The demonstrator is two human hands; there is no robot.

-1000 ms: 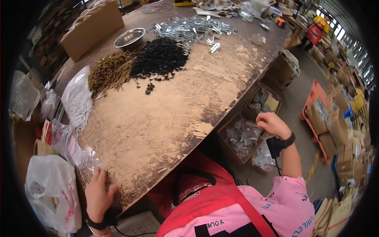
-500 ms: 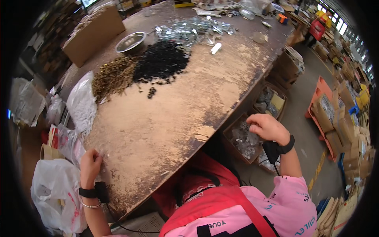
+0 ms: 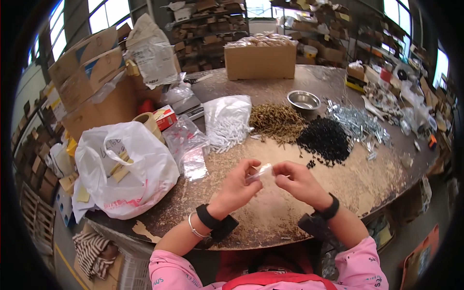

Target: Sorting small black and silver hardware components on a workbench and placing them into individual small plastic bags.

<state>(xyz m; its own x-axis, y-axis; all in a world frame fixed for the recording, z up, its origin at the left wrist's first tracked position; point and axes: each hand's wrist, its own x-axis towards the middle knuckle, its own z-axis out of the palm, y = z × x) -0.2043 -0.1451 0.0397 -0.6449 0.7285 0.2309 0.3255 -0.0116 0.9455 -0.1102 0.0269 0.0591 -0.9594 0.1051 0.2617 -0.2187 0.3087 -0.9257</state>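
From the head view, both hands meet over the near part of the round wooden desk (image 3: pixel 338 193). The left hand (image 3: pixel 237 186) and the right hand (image 3: pixel 302 182) share one small clear plastic bag (image 3: pixel 258 173): the left grip is pressed together on the bag's left end, thumb against fingertips, and the right grip pinches its right end. The bag sits between the two hands, raised just above the desk surface. What it contains is too small to tell.

Taking that bag as the landmark: just behind it and to the right lies a heap of black screws (image 3: pixel 325 139). Behind the bag, a pile of brass-coloured screws (image 3: pixel 278 122) touches the black heap's left edge. A small steel bowl (image 3: pixel 303 100) stands behind both piles. To the right of the black heap spreads a scatter of silvery metal parts (image 3: pixel 357 123). Behind and left of the bag sits a clear sack of white pieces (image 3: pixel 227 121), and well to the left a large white plastic bag (image 3: pixel 125 169) rests on the desk rim. Far behind, a cardboard box (image 3: pixel 260 60) stands on the desk.
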